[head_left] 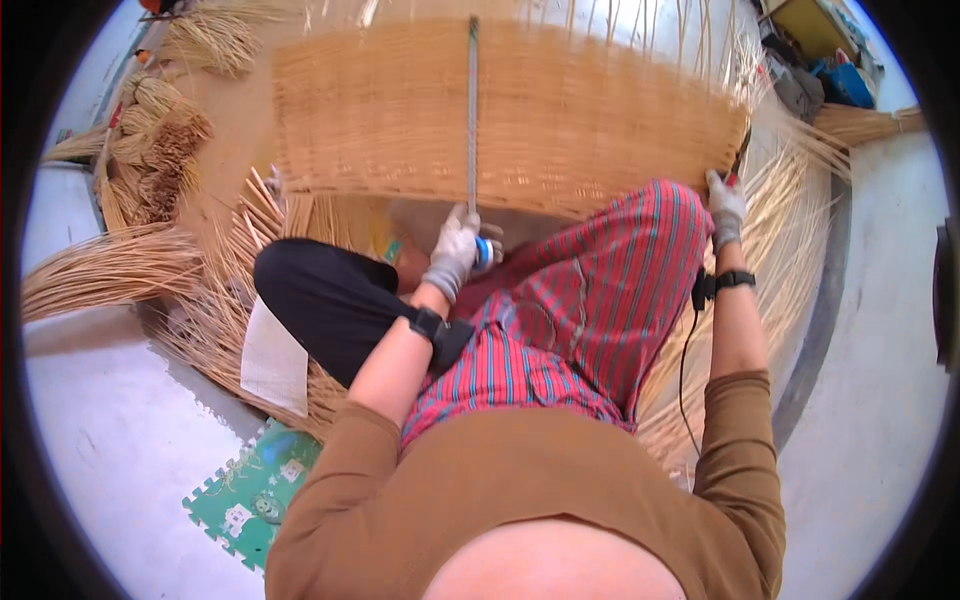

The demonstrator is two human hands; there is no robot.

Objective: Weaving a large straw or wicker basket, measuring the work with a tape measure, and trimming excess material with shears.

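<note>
A wide woven wicker panel (380, 110) stretches across in front of my knees, slightly blurred. My left hand (458, 245), in a pale work glove, is closed around a tape measure (484, 254) with a blue and white case at the panel's near edge. From it the metal tape blade (473, 120) runs straight across the weave to the far edge. At the panel's right corner is my right hand (728, 205), also gloved, its fingers closed. A slender dark tool (742, 152) with a bit of red shows at those fingers; its exact kind is unclear.
Bundles of cane strips (110, 265) lie at the left, and loose strands (790, 220) spread along the right. A green foam mat (250, 495) is at the lower left. Behind the right corner stand a blue container (846, 84) and other items. A cable (686, 370) hangs from my right wrist strap.
</note>
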